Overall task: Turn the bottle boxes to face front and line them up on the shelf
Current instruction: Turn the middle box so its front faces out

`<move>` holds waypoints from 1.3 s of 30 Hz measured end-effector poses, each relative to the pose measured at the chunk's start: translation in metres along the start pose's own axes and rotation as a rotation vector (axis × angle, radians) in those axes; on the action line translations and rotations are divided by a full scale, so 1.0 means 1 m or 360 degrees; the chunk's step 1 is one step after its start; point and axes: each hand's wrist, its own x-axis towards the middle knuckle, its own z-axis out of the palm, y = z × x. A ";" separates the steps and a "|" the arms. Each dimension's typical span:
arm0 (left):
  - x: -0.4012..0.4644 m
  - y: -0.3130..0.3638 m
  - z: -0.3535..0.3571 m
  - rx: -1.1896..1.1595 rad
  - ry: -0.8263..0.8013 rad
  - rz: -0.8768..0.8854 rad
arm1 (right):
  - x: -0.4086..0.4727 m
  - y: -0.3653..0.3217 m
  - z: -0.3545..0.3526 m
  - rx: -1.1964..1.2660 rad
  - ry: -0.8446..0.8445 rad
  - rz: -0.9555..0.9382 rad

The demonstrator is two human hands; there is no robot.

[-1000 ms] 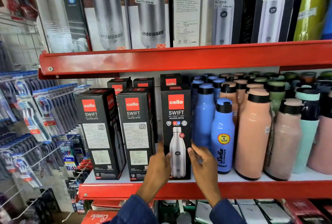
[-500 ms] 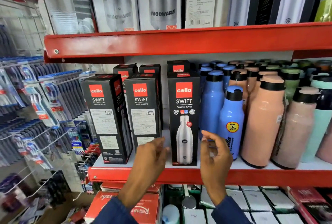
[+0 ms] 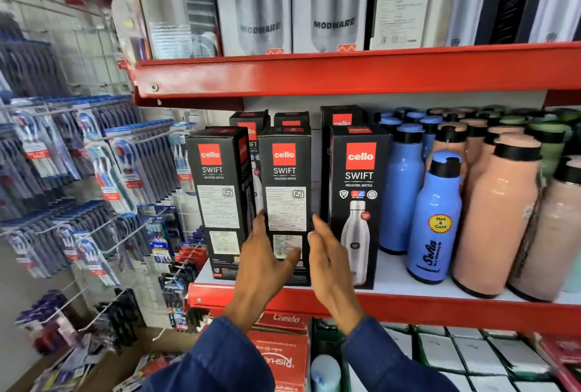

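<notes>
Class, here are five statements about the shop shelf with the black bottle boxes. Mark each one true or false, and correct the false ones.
1. The right box shows a bottle picture on its front. True.
2. The middle box shows a bottle picture too. False: it shows a white printed label.
3. Both hands are at the middle box, the left hand on its left, the right hand on its right. True.
4. The blue bottle with the yellow sticker stands left of the boxes. False: it stands to their right.
5. The left box lies flat. False: it stands upright.
</notes>
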 end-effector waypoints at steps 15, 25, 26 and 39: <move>0.011 -0.018 -0.028 -0.0573 0.0143 0.0260 | -0.011 -0.011 -0.005 -0.0117 0.0286 -0.0305; 0.023 -0.041 -0.020 -0.0694 -0.0424 0.0253 | 0.001 0.013 0.013 -0.0089 0.0320 -0.0203; 0.024 -0.043 -0.018 -0.0662 -0.0440 0.0254 | 0.002 0.017 0.015 -0.0111 0.0333 -0.0180; 0.010 -0.055 -0.007 -0.0345 -0.0417 0.0144 | -0.006 0.044 0.023 -0.0257 0.0458 -0.0124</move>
